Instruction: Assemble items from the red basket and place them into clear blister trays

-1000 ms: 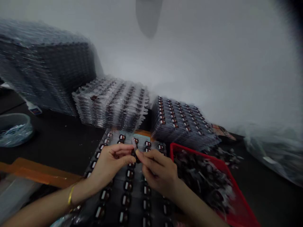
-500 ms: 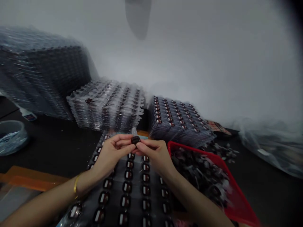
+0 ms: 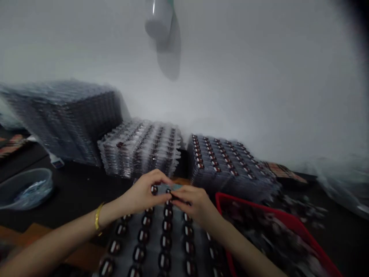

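Both hands meet at the centre of the frame, above the far end of a clear tray (image 3: 175, 246) holding rows of dark pieces. The right hand (image 3: 193, 204) pinches a small dark part (image 3: 173, 196) between its fingertips. The left hand (image 3: 144, 194), a gold bangle (image 3: 98, 220) at its wrist, arches beside it with fingers curled; motion blur hides whether it grips anything. A red bin (image 3: 291, 223) of loose pieces sits lower right. Stacked trays (image 3: 141, 148) stand behind, and a grey bowl (image 3: 25, 188) at left.

both hands (image 3: 173, 198) forward, fingertips pinched together
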`<state>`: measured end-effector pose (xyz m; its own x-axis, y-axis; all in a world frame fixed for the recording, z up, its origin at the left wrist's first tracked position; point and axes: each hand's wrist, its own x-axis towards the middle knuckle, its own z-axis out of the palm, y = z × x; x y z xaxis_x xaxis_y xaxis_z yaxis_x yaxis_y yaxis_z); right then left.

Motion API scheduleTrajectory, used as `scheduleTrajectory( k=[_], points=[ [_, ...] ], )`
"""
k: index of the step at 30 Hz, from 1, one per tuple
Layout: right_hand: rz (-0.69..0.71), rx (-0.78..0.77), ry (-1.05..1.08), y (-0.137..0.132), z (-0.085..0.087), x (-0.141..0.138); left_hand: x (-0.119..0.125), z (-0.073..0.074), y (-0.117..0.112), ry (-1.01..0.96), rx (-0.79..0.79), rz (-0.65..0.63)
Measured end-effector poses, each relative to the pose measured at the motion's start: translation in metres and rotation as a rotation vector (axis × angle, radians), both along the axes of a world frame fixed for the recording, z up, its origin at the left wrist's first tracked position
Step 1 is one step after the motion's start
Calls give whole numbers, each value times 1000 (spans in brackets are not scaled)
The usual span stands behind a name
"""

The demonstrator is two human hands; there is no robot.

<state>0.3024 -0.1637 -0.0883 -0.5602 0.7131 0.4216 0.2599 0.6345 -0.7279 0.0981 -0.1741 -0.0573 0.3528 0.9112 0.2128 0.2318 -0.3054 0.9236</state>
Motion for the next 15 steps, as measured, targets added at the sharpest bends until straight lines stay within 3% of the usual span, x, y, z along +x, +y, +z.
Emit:
scheduleTrajectory(
  k=[2, 4, 7, 10, 12, 14, 15],
  points=[
    [31, 300, -172, -2, 0, -1, -10, 16, 7, 326, 117, -168],
    [17, 460, -279, -6, -2, -5, -12, 27, 9, 525, 129, -269],
    [-11, 537, -341, -7, -7, -13, -8, 33, 14, 660, 132, -352],
    [-43, 585, -343, 0, -4, -11, -15, 43, 41, 727, 168, -368],
    [-99, 642, -356, 3, 2, 0, -33, 61, 80, 733, 233, -204],
    [-172, 622, -362, 1, 7, 15, -62, 87, 127, 660, 285, 187],
    [-199, 583, -346, -2, 9, 23, -78, 100, 150, 620, 324, 301]
  ],
)
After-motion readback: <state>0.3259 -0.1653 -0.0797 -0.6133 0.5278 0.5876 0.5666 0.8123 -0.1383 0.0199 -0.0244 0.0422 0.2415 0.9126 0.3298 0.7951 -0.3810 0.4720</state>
